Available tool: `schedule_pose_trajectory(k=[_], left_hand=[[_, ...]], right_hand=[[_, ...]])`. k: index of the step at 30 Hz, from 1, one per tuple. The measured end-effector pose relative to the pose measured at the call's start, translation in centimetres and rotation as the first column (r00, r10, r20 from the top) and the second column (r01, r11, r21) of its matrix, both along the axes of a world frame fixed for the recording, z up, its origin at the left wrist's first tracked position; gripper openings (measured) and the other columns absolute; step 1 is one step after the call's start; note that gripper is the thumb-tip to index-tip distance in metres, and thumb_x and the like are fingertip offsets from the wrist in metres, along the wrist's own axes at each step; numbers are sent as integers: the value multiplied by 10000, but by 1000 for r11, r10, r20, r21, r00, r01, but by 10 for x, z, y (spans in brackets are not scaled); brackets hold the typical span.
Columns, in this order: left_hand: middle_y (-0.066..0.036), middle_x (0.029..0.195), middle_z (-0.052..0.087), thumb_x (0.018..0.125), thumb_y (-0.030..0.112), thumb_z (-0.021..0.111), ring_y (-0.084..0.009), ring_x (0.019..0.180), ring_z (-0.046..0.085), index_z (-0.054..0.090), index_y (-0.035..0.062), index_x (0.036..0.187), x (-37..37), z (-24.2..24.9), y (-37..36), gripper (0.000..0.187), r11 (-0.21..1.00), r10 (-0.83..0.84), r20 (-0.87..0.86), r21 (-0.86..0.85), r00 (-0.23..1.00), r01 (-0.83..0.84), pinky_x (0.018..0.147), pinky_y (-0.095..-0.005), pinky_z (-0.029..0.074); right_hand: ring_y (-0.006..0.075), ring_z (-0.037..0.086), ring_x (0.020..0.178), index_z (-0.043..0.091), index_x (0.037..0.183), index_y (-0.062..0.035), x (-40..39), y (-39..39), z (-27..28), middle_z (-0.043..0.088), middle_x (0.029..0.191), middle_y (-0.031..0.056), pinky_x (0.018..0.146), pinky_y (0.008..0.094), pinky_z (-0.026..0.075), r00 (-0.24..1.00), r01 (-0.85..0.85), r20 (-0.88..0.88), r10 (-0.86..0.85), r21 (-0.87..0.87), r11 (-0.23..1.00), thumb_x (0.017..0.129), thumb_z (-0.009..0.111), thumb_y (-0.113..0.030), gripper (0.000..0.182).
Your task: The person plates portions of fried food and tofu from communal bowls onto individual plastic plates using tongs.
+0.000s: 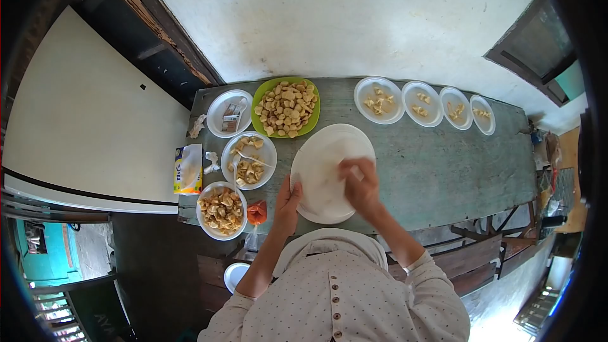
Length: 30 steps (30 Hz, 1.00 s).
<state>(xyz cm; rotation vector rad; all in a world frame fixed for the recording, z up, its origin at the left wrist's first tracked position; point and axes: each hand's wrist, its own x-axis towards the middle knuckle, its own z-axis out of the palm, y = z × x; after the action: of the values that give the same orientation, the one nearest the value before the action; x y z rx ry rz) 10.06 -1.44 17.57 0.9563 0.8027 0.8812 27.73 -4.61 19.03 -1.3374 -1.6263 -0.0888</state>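
Note:
A large white plate [324, 171] is near the table's front edge, in front of my body. My left hand [288, 206] holds it by its left rim, thumb on top. Over its right part is my right hand [360, 183], blurred, with its fingers curled; whether anything is between them cannot be made out. Left of the plate stands a white bowl [270, 144] with pale food pieces and plastic spoons. Behind it, a green plate [257, 120] is heaped with light brown chunks. A further white bowl [244, 218] at the front left holds browned pieces.
Four small white plates with food bits, the first one [360, 104] nearest, line the back right. At the left are a white plate [212, 117] with banknotes, a tissue pack [188, 170] and a bag of red sauce [257, 213]. A white chair [373, 250] stands at the front edge.

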Motion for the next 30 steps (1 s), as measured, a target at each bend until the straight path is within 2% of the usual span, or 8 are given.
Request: schedule_pose_trajectory(k=[5, 9, 12, 17, 20, 22, 26, 30], left_hand=[[-61, 1151, 485, 930, 251, 404, -125, 1057, 457, 362, 34, 1238, 0, 5, 1, 379, 997, -5, 131, -79, 991, 16, 894, -275, 369], [-66, 1154, 487, 931, 244, 403, -125, 1059, 464, 355, 36, 1242, 3, 8, 5, 378, 997, 25, 168, -78, 985, -12, 892, -278, 377], [-65, 1158, 488, 929, 240, 405, -125, 1056, 473, 357, 40, 1240, -2, 2, 8, 373, 989, 51, 167, -147, 985, -26, 892, -285, 387], [-55, 1172, 486, 924, 230, 419, -130, 1067, 472, 348, 42, 1254, -4, 10, 5, 386, 988, 6, 182, -154, 983, 22, 895, -291, 390], [-55, 1183, 482, 922, 226, 422, -133, 1078, 466, 341, 45, 1265, -5, 3, 5, 396, 988, -5, 193, -152, 981, 35, 900, -297, 388], [-59, 1195, 474, 920, 227, 427, -139, 1088, 461, 330, 47, 1274, -6, 4, 6, 409, 990, 16, 201, -143, 979, 13, 907, -303, 386], [-71, 1230, 449, 914, 228, 439, -157, 1116, 448, 299, 48, 1296, -5, 3, 11, 445, 987, 83, 208, -152, 974, -52, 927, -319, 382], [-78, 1246, 437, 911, 226, 443, -165, 1129, 440, 276, 46, 1308, -10, 0, 10, 467, 986, 71, 210, -163, 975, -37, 935, -324, 379]], right_hand=[[252, 531, 774, 492, 693, -62, 21, 14, 5, 570, 871, 76, 678, 341, 406, 956, 271, -110, -270, -12, 963, 533, 535, 108, 237], [229, 552, 779, 508, 683, -61, -32, -23, -3, 574, 871, 77, 704, 339, 419, 981, -184, -71, 180, -58, 981, 565, 529, 78, 184], [220, 549, 789, 514, 681, -71, -34, -34, 3, 570, 877, 71, 719, 344, 413, 949, -289, 106, 298, -92, 953, 567, 531, 45, 164], [237, 540, 765, 476, 656, -57, 25, 3, 5, 580, 805, 82, 698, 335, 407, 984, 175, 33, -174, -26, 984, 555, 508, 137, 221], [246, 540, 749, 472, 659, -48, 31, 7, 6, 579, 785, 88, 685, 329, 411, 967, 245, -55, -247, -44, 969, 558, 500, 150, 225], [251, 543, 734, 470, 655, -47, 14, -4, 2, 578, 784, 87, 679, 327, 416, 980, 173, -92, -179, -65, 983, 558, 497, 153, 224], [216, 543, 769, 506, 657, -86, -29, -37, -8, 565, 860, 60, 689, 336, 411, 975, -220, -66, 213, -122, 968, 543, 512, 113, 229], [204, 539, 780, 516, 666, -86, -10, -30, -17, 558, 849, 52, 698, 338, 403, 983, -181, 20, 182, -56, 982, 533, 527, 87, 219]])
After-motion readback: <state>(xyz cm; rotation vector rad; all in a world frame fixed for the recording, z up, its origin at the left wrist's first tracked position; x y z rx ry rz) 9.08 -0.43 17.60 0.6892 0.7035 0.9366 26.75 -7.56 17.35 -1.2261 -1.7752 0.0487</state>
